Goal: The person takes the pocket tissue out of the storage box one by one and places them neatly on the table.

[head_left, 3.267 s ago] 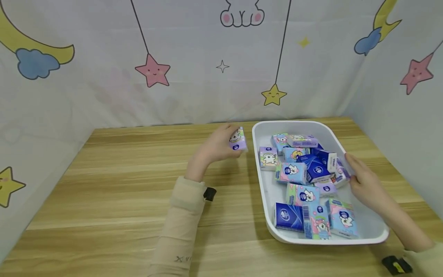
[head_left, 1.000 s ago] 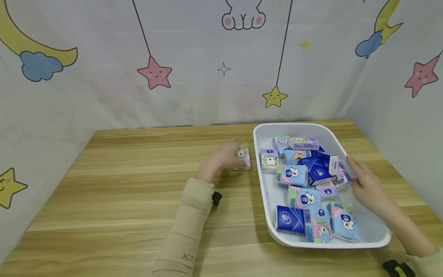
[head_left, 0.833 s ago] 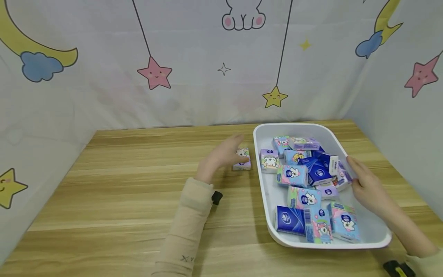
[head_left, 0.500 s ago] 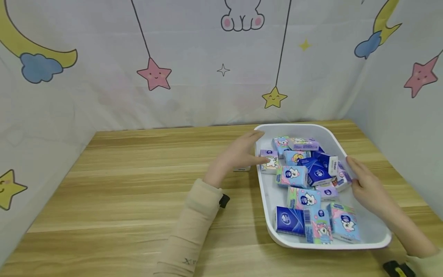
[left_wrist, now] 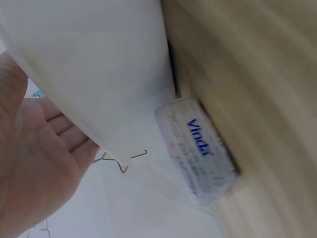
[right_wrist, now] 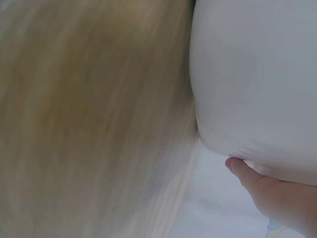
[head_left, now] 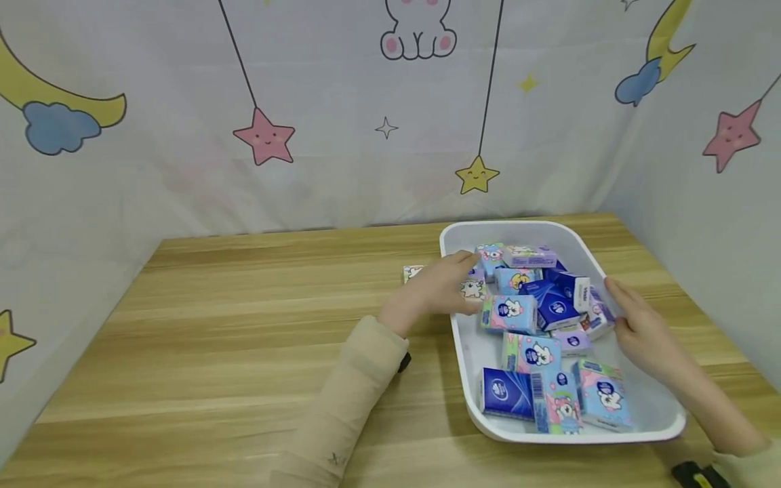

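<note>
My left hand (head_left: 434,285) reaches over the left rim of a white plastic bin (head_left: 464,379), with thumb and fingers spread either side of a purple tissue pack (head_left: 473,287) inside. In the left wrist view the bin's wall hides part of those fingers; contact with the pack cannot be made out. On the table just left of the bin lies another small tissue pack (head_left: 412,272), mostly behind my left hand in the head view; its white "Vinda" end shows in the left wrist view. My right hand (head_left: 647,332) grips the bin's right rim.
Several blue, light blue and purple tissue packs (head_left: 509,313) lie jumbled in the bin. The wooden table (head_left: 244,352) extends to the left. A white cloth (head_left: 329,183) printed with stars and moons hangs behind and at both sides.
My left hand sets a purple tissue pack on the table beside the bin, lets go and moves right over the bin's rim to another purple pack. My right hand stays at the rim.
</note>
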Demonstrator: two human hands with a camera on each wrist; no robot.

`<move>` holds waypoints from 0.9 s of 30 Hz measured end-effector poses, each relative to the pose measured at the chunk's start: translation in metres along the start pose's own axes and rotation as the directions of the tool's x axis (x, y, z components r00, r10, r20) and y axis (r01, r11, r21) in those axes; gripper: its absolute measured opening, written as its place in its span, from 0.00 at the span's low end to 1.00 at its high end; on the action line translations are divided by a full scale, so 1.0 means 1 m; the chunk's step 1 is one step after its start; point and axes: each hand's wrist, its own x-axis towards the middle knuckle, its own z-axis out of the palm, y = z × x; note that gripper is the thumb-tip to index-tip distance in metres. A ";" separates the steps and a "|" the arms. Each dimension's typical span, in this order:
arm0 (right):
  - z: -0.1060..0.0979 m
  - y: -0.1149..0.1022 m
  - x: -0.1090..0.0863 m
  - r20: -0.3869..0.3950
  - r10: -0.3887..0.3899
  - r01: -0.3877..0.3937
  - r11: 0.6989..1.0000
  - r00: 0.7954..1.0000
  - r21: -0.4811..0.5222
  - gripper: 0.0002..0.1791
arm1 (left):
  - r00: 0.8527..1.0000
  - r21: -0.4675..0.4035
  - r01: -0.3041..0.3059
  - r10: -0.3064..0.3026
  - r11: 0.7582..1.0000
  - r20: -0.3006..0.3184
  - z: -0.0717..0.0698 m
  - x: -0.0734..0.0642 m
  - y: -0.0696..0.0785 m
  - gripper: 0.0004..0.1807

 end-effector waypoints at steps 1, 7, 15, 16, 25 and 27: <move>0.000 0.000 0.000 -0.004 -0.004 0.004 1.000 1.000 0.000 0.34 | 1.000 0.039 0.002 -0.002 0.999 0.008 0.000 0.003 0.001 0.51; 0.000 -0.001 0.001 -0.004 -0.003 0.003 1.000 1.000 0.001 0.35 | 0.994 0.242 0.043 -0.067 0.969 0.092 0.001 0.016 0.007 0.50; 0.000 -0.003 0.000 -0.005 0.001 -0.001 1.000 1.000 -0.002 0.34 | 0.985 0.349 0.105 -0.145 0.931 0.091 0.009 0.026 0.010 0.48; 0.000 -0.003 0.000 -0.002 0.003 -0.003 1.000 1.000 -0.002 0.34 | 0.985 0.363 0.108 -0.150 0.926 0.089 0.009 0.027 0.010 0.47; -0.002 -0.006 0.001 0.025 0.035 -0.036 0.999 0.999 0.005 0.35 | 0.989 0.385 0.106 -0.139 0.917 0.058 0.011 0.025 0.011 0.28; -0.002 -0.006 0.000 0.026 0.038 -0.038 0.999 0.999 0.009 0.35 | 0.990 0.378 0.106 -0.135 0.920 0.051 0.011 0.025 0.012 0.27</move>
